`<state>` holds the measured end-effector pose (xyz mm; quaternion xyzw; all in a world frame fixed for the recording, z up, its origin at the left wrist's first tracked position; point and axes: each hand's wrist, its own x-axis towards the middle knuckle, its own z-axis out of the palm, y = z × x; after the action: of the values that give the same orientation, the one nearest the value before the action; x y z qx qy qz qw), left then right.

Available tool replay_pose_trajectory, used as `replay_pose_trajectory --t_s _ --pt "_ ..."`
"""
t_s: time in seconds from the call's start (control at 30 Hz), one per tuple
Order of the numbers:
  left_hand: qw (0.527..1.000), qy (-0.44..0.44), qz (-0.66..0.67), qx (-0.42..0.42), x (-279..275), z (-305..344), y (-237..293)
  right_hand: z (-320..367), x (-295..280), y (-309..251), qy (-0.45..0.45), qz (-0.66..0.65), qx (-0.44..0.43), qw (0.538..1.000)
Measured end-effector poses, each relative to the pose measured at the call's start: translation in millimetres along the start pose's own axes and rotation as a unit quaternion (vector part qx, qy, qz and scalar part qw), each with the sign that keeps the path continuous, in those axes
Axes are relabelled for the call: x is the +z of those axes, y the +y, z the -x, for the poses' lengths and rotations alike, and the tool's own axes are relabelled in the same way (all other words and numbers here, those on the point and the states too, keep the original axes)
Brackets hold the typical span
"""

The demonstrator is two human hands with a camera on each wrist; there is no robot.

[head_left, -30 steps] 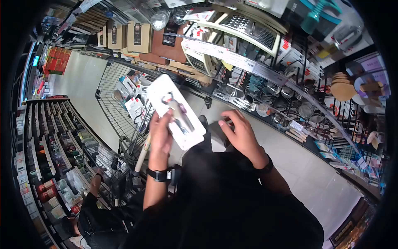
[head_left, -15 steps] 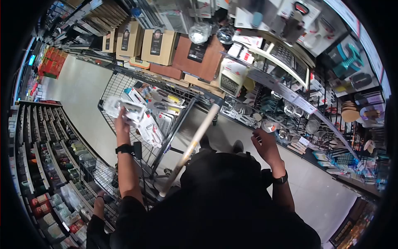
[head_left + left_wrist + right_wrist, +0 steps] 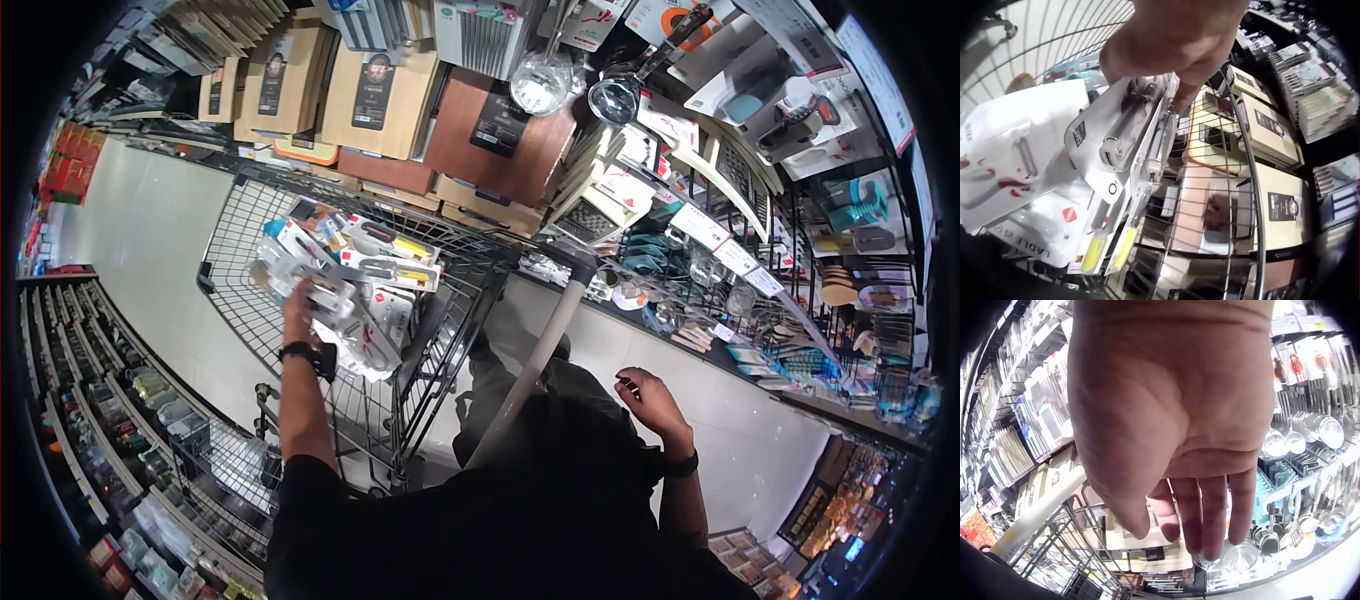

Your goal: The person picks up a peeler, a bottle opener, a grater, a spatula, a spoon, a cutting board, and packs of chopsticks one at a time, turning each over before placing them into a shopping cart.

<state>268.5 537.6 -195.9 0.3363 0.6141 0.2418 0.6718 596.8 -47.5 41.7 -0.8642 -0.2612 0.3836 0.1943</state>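
Observation:
Over the shopping cart (image 3: pixel 228 215), my left hand (image 3: pixel 298 318) grips a clear-and-white blister pack (image 3: pixel 1124 128) holding a kitchen tool with a grey metal handle. The thumb and fingers close on the pack's upper end in the left wrist view; the exact tool is unclear. Other packs lie right around it in the cart. A white card marked ladle (image 3: pixel 1044 244) and packs with yellow-handled tools (image 3: pixel 1093 255) are among them. My right hand (image 3: pixel 652 402) hangs beside my body with nothing in it, fingers loosely extended in the right wrist view.
The cart's pale push bar (image 3: pixel 530 375) crosses in front of my body. Cutting boards (image 3: pixel 375 100) line the shelf beyond the cart. Ladles (image 3: pixel 615 98) and other utensils hang to the right. Another shelf of goods (image 3: pixel 110 400) stands on the left across the aisle.
My left hand has carried the blister pack from in front of my body forward and left, down among the packs in the cart. My right hand has moved right, away from it.

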Motion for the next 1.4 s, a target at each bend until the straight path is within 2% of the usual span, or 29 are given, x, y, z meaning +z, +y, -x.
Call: replay_pose_trajectory --t_s 0.1,0.17,0.2,0.23,0.27,0.3,0.33,0.37,0.43,0.5,0.53,0.57,0.6,0.63,0.67,0.73,0.77,0.83,0.9,0.93,1.0,1.07,1.1,1.13,1.17,1.23,1.27,1.37,1.4 --pt "0.998 0.007 0.035 0.048 -62.6 -143.7 12.8 3.9 9.1 2.8 -0.003 0.019 0.005 1.0" --pt "0.98 0.13 -0.094 0.12 -33.5 -89.3 59.5 7.8 14.0 7.3 -0.004 0.017 0.014 1.0" --pt "0.975 0.18 -0.062 0.115 -8.5 -57.2 75.8 9.8 15.3 7.4 0.001 0.007 0.017 1.0" --pt "0.975 0.177 -0.062 0.117 -14.1 -79.2 67.1 10.1 15.3 7.8 0.005 0.006 0.017 1.0" --pt "0.969 0.164 -0.073 0.168 -30.6 -121.0 49.2 11.4 16.0 8.7 0.009 0.004 0.019 1.0" --pt "0.96 0.151 -0.085 0.219 -16.4 -109.2 56.2 14.2 17.6 10.2 0.013 0.001 0.023 1.0" --pt "0.964 0.137 -0.098 0.206 -1.2 -92.5 53.9 14.9 18.4 11.9 0.017 -0.004 0.025 1.0" --pt "0.971 0.118 -0.174 0.114 25.2 -49.0 69.7 14.4 18.2 14.3 0.013 -0.01 0.014 1.0" --pt "0.967 -0.027 -0.17 0.186 68.8 21.9 79.5 15.0 17.9 23.0 0.03 -0.017 0.016 0.999" --pt "0.9 -0.197 -0.274 0.274 109.3 92.5 94.8 11.5 16.6 33.1 0.054 0.006 -0.055 0.997" --pt "0.839 -0.235 -0.369 0.322 138.7 146.5 107.9 11.2 8.5 30.1 0.052 -0.009 -0.056 0.997" --pt "0.847 -0.263 -0.348 0.305 168.1 213.4 111.0 9.5 0.2 27.2 0.047 -0.025 -0.062 0.997" --pt "0.817 -0.33 -0.347 0.322 174.3 236.3 99.6 6.2 -4.6 30.5 0.073 -0.021 -0.084 0.994" --pt "0.737 -0.335 -0.422 0.409 184.2 268.3 87.8 1.6 -9.4 32.9 0.095 -0.017 -0.112 0.989" --pt "0.708 -0.336 -0.477 0.399 211.5 339.5 92.2 0.7 -21.6 26.1 0.117 -0.019 -0.134 0.984" --pt "0.681 -0.428 -0.458 0.379 238.9 399.9 66.0 -5.1 -43.1 19.1 0.149 -0.048 -0.154 0.976" --pt "0.58 -0.429 -0.518 0.459 245.6 397.3 41.2 -7.7 -53.2 14.7 0.162 -0.074 -0.169 0.969" --pt "0.519 -0.418 -0.559 0.494 255.5 407.5 8.6 -7.2 -82.1 1.0 0.2 -0.086 -0.212 0.953" --pt "0.516 -0.406 -0.56 0.506 254.1 400.0 -26.3 -1.4 -111.8 -13.3 0.246 -0.115 -0.248 0.93" --pt "0.54 -0.407 -0.547 0.494 254.7 400.0 -34.3 1.1 -125.5 -18.7 0.256 -0.166 -0.265 0.914" --pt "0.583 -0.396 -0.524 0.478 252.1 400.9 -42.4 1.0 -155.7 -25.2 0.273 -0.186 -0.292 0.898" --pt "0.643 -0.379 -0.509 0.429 247.2 405.9 -49.2 -7.3 -175.6 -26.3 0.305 -0.223 -0.33 0.865" --pt "0.667 -0.374 -0.5 0.406 245.5 408.5 -50.8 -14.3 -184.0 -23.5 0.282 -0.243 -0.306 0.876" --pt "0.695 -0.374 -0.508 0.345 244.0 407.8 -51.0 -18.4 -189.0 -24.3 0.304 -0.235 -0.308 0.871" --pt "0.696 -0.37 -0.508 0.347 240.1 405.7 -52.4 -20.0 -192.7 -26.0 0.326 -0.227 -0.307 0.865" --pt "0.712 -0.367 -0.521 0.295 236.4 401.0 -55.4 -21.9 -197.6 -25.3 0.334 -0.203 -0.307 0.867" --pt "0.752 -0.368 -0.509 0.2 246.4 429.5 -33.4 -23.4 -200.3 -24.2 0.345 -0.18 -0.303 0.87" --pt "0.734 -0.371 -0.518 0.235 225.6 398.7 -52.4 -37.9 -209.5 -7.6 0.395 -0.107 -0.31 0.858" --pt "0.741 -0.362 -0.537 0.177 226.3 409.4 -41.9 -42.0 -214.7 -3.7 0.395 -0.109 -0.31 0.858"
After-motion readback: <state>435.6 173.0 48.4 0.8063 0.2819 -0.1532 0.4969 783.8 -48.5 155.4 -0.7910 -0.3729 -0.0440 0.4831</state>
